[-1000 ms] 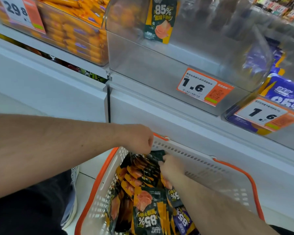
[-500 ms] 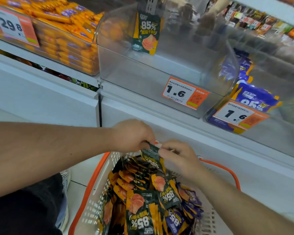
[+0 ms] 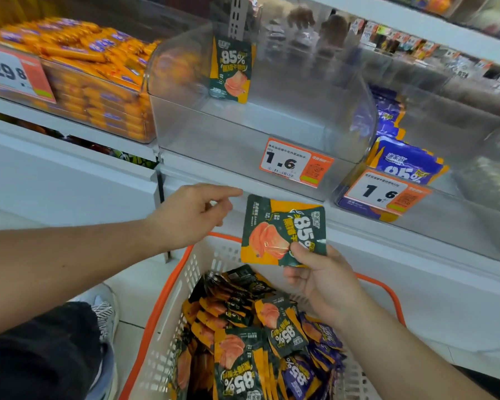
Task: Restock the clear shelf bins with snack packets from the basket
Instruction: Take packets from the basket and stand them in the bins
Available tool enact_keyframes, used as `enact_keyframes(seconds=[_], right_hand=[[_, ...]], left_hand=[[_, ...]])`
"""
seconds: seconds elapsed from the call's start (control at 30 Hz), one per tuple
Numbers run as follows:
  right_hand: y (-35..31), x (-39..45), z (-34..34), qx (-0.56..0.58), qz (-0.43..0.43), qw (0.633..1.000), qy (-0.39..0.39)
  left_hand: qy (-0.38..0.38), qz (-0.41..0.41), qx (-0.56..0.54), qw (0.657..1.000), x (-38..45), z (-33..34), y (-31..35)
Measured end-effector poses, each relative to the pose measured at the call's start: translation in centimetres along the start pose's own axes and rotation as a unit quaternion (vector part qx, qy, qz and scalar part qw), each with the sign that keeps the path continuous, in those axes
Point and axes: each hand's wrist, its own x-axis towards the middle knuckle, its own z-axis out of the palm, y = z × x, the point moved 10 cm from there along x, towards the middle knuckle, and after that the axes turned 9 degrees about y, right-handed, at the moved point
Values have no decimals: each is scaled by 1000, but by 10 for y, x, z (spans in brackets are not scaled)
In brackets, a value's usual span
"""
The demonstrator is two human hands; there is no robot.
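Both hands have come up out of the basket since the earlier frame, and one green-and-orange snack packet (image 3: 283,230) is now lifted clear of the pile, held at the centre of the frame just below the shelf edge. The right hand (image 3: 319,281) pinches its lower right corner between thumb and fingers, while the left hand (image 3: 192,215), at centre left, holds nothing, its fingers loosely curled and the forefinger stretched toward the packet without touching it. Below, the white basket (image 3: 202,272) with an orange rim holds many more green packets (image 3: 240,368) and some purple ones (image 3: 298,376). Above the held packet sits the clear bin (image 3: 243,145), nearly bare, with one matching packet (image 3: 231,70) upright at its back and an orange price tag (image 3: 296,163) reading 1.6 on its front. To the right, another bin (image 3: 456,215) carries purple packets (image 3: 404,161); at upper left a bin is packed with orange sausage sticks (image 3: 98,82). White shelf fronts and a pale tiled floor fill the rest.
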Motion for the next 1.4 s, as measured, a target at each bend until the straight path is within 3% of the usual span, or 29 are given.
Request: enact_keyframes(seconds=[0.13,0.27,0.4,0.57,0.73,0.87,1.03,1.13,1.23,1.33,1.4], right_hand=[[-19,-10,2,-46,-61,997,26],[-23,-16,12,-12,-49,999,4],[-15,-17,23,81,31,996,-23],[-8,-18,30,125,70,989,-23],[-14,-22,40,196,79,977,-19],[-42,-28,47,180,8,984,-10],[-100,-35,65,65,-120,991,-15],[-134,-37,78,5,-171,985,-18],[-165,-27,88,-17,-165,986,-15],[-192,3,101,29,-96,995,-23],[-207,35,111,46,-50,998,-19]], left_hand=[[-78,-13,-72,994,-13,19,16],[-47,-36,-63,996,-10,18,14],[-4,-68,-67,995,-4,10,18],[29,-65,-43,997,3,4,22],[45,-43,-105,993,5,-1,29],[64,-6,-157,985,6,-13,37],[103,-43,-287,951,15,-31,28],[211,-24,-217,953,23,-62,30],[324,70,-86,940,28,-103,50],[353,122,66,925,44,-121,60],[334,128,156,921,63,-116,64]])
